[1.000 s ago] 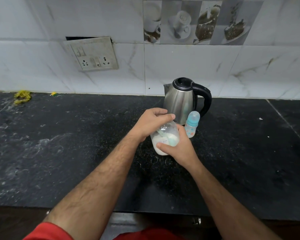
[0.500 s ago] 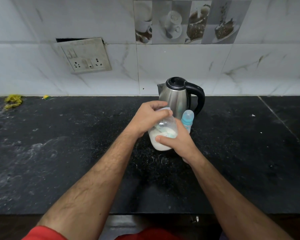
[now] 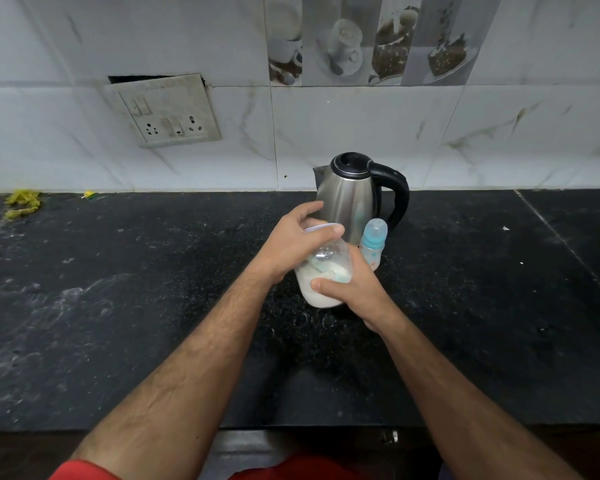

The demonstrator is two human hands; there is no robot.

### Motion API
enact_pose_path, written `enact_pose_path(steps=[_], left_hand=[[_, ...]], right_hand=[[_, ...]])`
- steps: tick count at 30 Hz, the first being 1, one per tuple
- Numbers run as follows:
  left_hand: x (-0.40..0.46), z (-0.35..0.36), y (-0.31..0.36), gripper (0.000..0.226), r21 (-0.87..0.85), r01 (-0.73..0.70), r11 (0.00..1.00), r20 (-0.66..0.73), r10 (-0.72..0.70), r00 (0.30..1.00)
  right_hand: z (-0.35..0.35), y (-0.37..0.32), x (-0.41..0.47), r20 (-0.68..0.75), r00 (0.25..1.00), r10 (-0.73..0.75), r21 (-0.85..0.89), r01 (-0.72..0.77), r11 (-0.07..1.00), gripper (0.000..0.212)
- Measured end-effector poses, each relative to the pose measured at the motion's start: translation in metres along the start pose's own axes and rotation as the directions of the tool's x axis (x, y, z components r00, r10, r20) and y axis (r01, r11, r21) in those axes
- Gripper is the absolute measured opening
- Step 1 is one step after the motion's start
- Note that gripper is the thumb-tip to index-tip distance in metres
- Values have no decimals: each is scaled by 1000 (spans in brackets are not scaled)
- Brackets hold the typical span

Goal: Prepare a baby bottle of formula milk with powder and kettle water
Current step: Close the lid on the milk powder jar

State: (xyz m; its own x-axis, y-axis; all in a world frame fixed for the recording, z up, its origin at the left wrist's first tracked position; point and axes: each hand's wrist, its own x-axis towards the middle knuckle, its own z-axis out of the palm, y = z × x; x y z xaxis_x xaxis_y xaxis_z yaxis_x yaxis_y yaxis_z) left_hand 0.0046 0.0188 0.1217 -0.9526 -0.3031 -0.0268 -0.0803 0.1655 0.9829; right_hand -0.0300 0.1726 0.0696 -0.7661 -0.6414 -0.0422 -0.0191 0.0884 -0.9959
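A clear plastic jar of white formula powder point(image 3: 321, 293) stands on the black counter point(image 3: 153, 306), with a pale scoop visible inside it. My left hand point(image 3: 291, 242) is clamped over the jar's lid from above. My right hand point(image 3: 352, 289) wraps around the jar's side, thumb across its front. Just behind my right hand stands a small baby bottle point(image 3: 373, 242) with a blue collar and clear cap. A steel kettle point(image 3: 349, 195) with a black lid and handle stands behind both, handle to the right.
A tiled wall rises behind the counter, with a switch and socket plate point(image 3: 168, 112) at the left. Yellow scraps point(image 3: 21, 202) lie at the counter's far left. The counter's front edge runs near my body.
Both hands have stayed on the jar. My left hand's fingers have shifted slightly on the lid, and the camera view has tilted up a little.
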Motion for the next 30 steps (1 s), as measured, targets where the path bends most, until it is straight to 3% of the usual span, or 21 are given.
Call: enact_pose_path(steps=[4, 6, 9, 14, 17, 20, 30], left_hand=[[-7, -4, -18, 57, -244, 93, 965, -50, -108, 993], [-15, -5, -34, 59, -257, 146, 955, -19, -156, 988], [-28, -3, -55, 40, -264, 150, 953, 30, -147, 989], [-32, -2, -86, 30, -286, 145, 947, 17, -146, 989], [-31, -3, -99, 40, -256, 165, 953, 30, -163, 986], [-26, -1, -106, 42, -243, 192, 951, 71, -180, 981], [25, 1, -94, 51, 5, 203, 979, 116, -202, 973]], right_hand=[[0, 9, 0, -56, 998, 29, 11, -29, 1000, 87], [-2, 14, 2, -90, 995, 42, -17, -44, 999, 91], [-5, 22, 5, -113, 992, 62, -82, -72, 994, 94], [-11, 41, 5, -117, 991, 59, -302, -92, 949, 82], [-16, 51, 6, -116, 990, 82, -501, -129, 856, 84], [-16, 56, 12, -121, 987, 108, -576, -158, 802, 85], [-23, 56, 53, -223, 972, 74, -532, -185, 826, 77]])
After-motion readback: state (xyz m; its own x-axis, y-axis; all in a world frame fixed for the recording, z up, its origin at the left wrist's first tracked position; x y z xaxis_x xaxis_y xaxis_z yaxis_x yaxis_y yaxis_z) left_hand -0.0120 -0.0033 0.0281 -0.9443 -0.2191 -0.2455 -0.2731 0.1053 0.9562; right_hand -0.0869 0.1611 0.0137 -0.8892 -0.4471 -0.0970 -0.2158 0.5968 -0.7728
